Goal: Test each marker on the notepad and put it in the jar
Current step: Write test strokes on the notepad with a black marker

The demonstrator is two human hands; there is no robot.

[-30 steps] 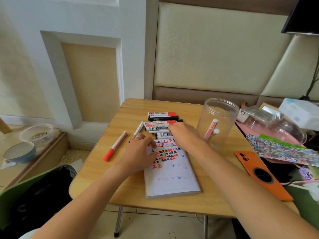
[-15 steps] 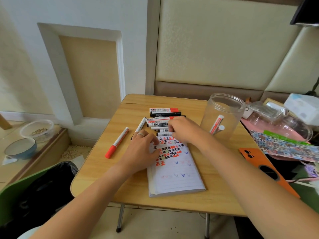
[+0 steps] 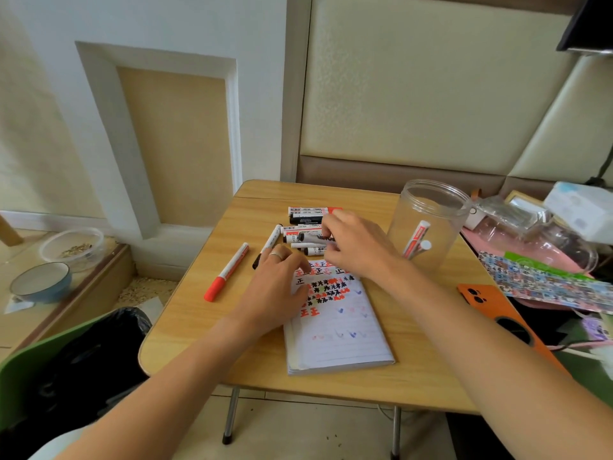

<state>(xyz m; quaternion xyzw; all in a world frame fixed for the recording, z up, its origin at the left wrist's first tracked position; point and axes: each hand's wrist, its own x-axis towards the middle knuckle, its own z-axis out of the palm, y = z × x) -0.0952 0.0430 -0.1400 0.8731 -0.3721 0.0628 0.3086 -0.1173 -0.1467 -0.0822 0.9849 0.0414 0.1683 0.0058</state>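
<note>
The right hand (image 3: 356, 245) has its grip pinched on a black marker (image 3: 313, 237), lifted just above the marker pile (image 3: 303, 227) beyond the notepad (image 3: 335, 327). The left hand (image 3: 277, 283) rests flat, fingers relaxed, on the notepad's left edge. The clear jar (image 3: 428, 224) stands right, holding two markers.

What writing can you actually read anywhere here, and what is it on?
"正": hand-drawn in red and black, several times along the top rows of the notepad.
"王": red, lower left of the same page.
Star-like black and red marks and blue ticks there are test scribbles, not words.
Printed labels on the markers by the right hand and in the jar: too small and blurred to read.
</note>
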